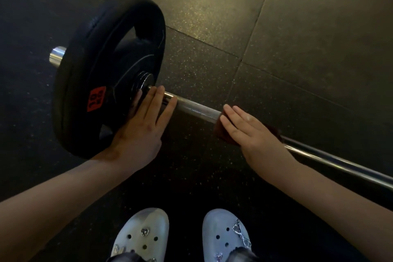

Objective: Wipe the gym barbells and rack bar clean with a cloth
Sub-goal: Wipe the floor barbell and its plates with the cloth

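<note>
Steel barbell (195,109) lying on floor, dark-red cloth (223,132) draped over shaft

Barbell slanting across the frame, one hand on it at each side of centre.

The bar (195,109) runs from left of centre down to the right edge, above the floor (297,27). The plate (106,70) sits on it at upper left, with the sleeve end (57,56) sticking out beyond it at far left. The left hand (144,125) rests on the bar just right of the plate. Further right, the right hand (251,132) lies on a cloth (221,132) wrapped over the bar. Two shoes (142,234) stand at bottom centre.
</note>
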